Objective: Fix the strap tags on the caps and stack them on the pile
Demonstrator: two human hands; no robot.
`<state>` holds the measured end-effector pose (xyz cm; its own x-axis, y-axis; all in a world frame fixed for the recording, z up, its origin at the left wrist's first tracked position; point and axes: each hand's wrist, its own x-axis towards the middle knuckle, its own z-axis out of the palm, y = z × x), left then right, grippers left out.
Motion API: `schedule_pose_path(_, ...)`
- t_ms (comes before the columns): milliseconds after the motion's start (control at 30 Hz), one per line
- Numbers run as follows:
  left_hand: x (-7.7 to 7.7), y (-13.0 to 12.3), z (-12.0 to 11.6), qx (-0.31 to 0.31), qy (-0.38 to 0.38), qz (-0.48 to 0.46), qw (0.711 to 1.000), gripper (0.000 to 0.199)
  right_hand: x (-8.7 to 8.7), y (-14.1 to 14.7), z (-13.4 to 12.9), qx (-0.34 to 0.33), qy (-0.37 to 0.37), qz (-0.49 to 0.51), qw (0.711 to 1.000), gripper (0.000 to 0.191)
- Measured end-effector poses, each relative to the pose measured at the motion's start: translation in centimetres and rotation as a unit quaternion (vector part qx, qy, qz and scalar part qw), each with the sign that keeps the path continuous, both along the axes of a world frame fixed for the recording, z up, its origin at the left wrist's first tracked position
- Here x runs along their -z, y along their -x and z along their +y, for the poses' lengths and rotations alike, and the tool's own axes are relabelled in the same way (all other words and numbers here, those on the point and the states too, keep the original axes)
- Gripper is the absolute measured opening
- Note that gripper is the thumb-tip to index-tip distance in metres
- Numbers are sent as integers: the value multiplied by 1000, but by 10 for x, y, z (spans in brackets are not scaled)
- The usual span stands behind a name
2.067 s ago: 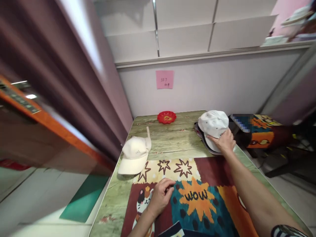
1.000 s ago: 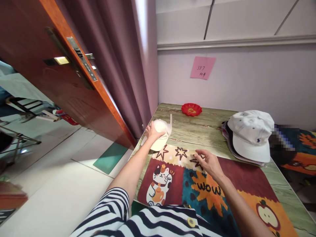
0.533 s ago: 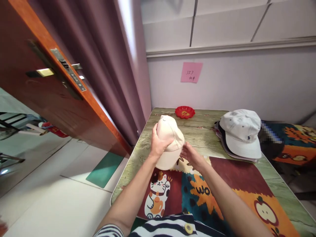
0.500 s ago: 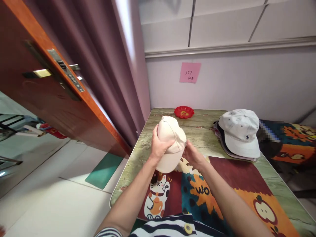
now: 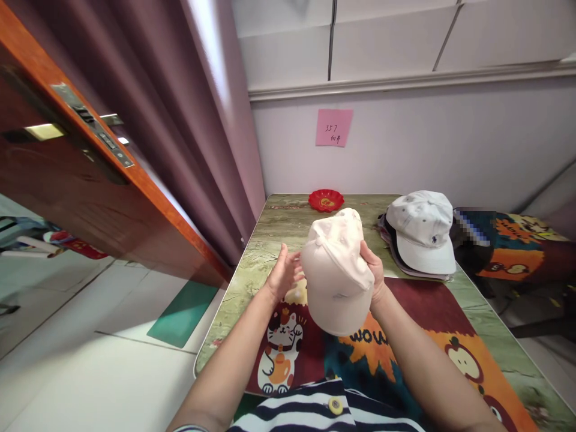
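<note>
We are looking at a cream cap [image 5: 337,276] of matt cloth, its crown creasing softly, and a white cap [image 5: 418,222] is showing the same dull woven look. The table [image 5: 279,228] is wearing a smooth wood-grain finish, and the printed mat [image 5: 425,306] is looking smooth too. We are seeing a red dish [image 5: 326,201] shining like glossy plastic, a pink note [image 5: 333,128] of matt paper, and a curtain [image 5: 189,132] falling in cloth folds. The door [image 5: 58,180] is gleaming like varnished wood around a metal lock plate [image 5: 92,123], and the pale floor [image 5: 130,366] is reflecting light smoothly.
</note>
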<state>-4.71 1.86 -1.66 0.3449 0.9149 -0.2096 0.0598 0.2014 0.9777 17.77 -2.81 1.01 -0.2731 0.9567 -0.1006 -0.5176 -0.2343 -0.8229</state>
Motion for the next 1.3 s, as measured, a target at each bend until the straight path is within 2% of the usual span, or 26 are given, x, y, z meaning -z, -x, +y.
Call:
schedule_pose_path(67, -2, 1, 3, 94, 78, -96, 988, 92, 2, -1, -4, 3, 4, -3, 1000, 63)
schedule_pose_path(133, -6, -1, 4, 106, 106, -165, 975, 70, 4, -5, -5, 18, 22, 0, 1000, 58)
schedule_pose_path(233, -22, -3, 9, 60, 69, -206, 974, 48, -1, -17, -1, 72, 12, 0, 997, 51)
schedule_pose_path(333, -52, -3, 17, 34, 8, -222, 974, 48, -15, -40, 7, 132, -43, -27, 990, 53)
schedule_pose_path(400, -71, -2, 22, 42, -42, -204, 977, 49, -22, -55, 11, 154, -70, -64, 984, 56)
schedule_pose_path(467, -79, -3, 23, 64, -78, -171, 980, 47, -23, -66, 11, 150, -84, -108, 979, 60)
schedule_pose_path(533, -77, -5, 20, 77, -88, -137, 984, 43, -17, -71, 8, 127, -82, -146, 978, 60)
schedule_pose_path(633, -65, -9, 10, 92, -76, -85, 989, 33, -3, -69, 0, 74, -66, -183, 978, 49)
schedule_pose_path(700, -61, -11, 4, 116, -70, -55, 989, 31, 0, -66, -6, 28, -63, -200, 977, 44)
schedule_pose_path(767, -65, -12, 0, 137, -72, -35, 987, 32, -6, -63, -11, -16, -76, -211, 974, 42)
schedule_pose_path(833, -75, -13, -2, 136, -87, -19, 987, 31, -20, -62, -15, -40, -102, -217, 970, 38)
schedule_pose_path(967, -95, -13, -5, 104, -132, -1, 986, 25, -51, -61, -21, -12, -154, -244, 957, 29)
schedule_pose_path(1067, -98, -14, -9, 96, -149, 4, 984, 21, -65, -54, -25, 41, -161, -257, 952, 28)
schedule_pose_path(1200, -89, -17, -14, 66, -143, -14, 987, 18, -63, -35, -23, 74, -111, -255, 958, 36)
schedule_pose_path(1300, -86, -18, -16, 52, -130, -21, 990, 18, -52, -20, -19, 72, -102, -312, 942, 41)
